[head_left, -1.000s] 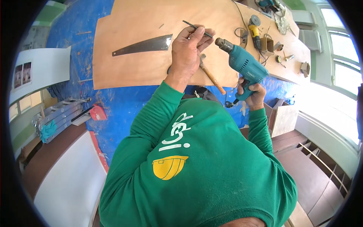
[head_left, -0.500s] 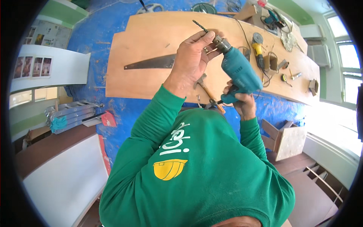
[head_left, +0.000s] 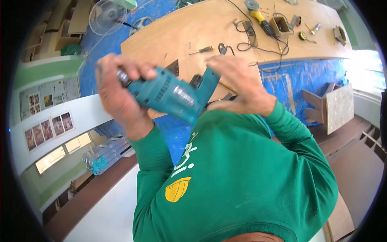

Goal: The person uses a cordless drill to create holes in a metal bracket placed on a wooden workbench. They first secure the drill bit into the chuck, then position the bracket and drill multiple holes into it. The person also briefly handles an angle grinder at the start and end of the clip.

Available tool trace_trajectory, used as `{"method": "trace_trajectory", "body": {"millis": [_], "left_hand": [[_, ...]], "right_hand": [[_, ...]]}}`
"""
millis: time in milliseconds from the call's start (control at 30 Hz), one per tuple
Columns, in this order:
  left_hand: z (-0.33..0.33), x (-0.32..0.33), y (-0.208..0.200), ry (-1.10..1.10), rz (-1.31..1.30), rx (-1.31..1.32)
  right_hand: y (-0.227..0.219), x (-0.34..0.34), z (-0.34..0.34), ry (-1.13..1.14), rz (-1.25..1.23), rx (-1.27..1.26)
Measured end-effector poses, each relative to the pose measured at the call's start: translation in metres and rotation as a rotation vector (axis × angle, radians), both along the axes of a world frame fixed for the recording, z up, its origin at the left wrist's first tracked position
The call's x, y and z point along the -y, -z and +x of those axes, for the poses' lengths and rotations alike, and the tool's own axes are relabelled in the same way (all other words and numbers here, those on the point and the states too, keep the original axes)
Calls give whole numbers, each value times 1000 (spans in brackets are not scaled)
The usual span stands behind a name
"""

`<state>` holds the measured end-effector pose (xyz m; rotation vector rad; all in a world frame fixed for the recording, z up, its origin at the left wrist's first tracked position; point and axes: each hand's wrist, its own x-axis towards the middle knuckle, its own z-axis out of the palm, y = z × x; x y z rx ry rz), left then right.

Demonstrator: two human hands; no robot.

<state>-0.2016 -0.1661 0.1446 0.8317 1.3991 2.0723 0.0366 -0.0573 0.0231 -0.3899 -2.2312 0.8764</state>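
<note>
Across the floor runs a blue sheet, wrinkled and scuffed, and over it spreads a wide wooden tabletop with tools lying about on it. To the left stands a long white panel bearing rows of photos, with a folded metal ladder near its foot; off to the right sits a wooden box on the brown surface by the windows. Below the tabletop's near edge, the person's green sweatshirt fills the lower middle. Just beyond the chest, the teal drill is held up off the table, its chuck pointing left and its handle slanting up to the right. Toward the far right part of the tabletop lie a yellow grinder and, just beside it, a small open box. The left hand is wrapped round the front of the drill, fingers over the chuck, slightly blurred. The right hand is spread, thumb and fingers parted around the handle's end; whether it touches the handle I cannot tell. Smaller still are a screwdriver beyond the drill and a tape measure to the right of the small box.
</note>
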Motion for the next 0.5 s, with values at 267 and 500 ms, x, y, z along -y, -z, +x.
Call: {"method": "trace_trajectory", "body": {"millis": [267,500], "left_hand": [[2,41,15,333,17,365],[-16,40,44,434,-127,406]], "right_hand": [[153,-74,40,339,-1535,278],[191,-22,-39,-151,-1850,-90]]}}
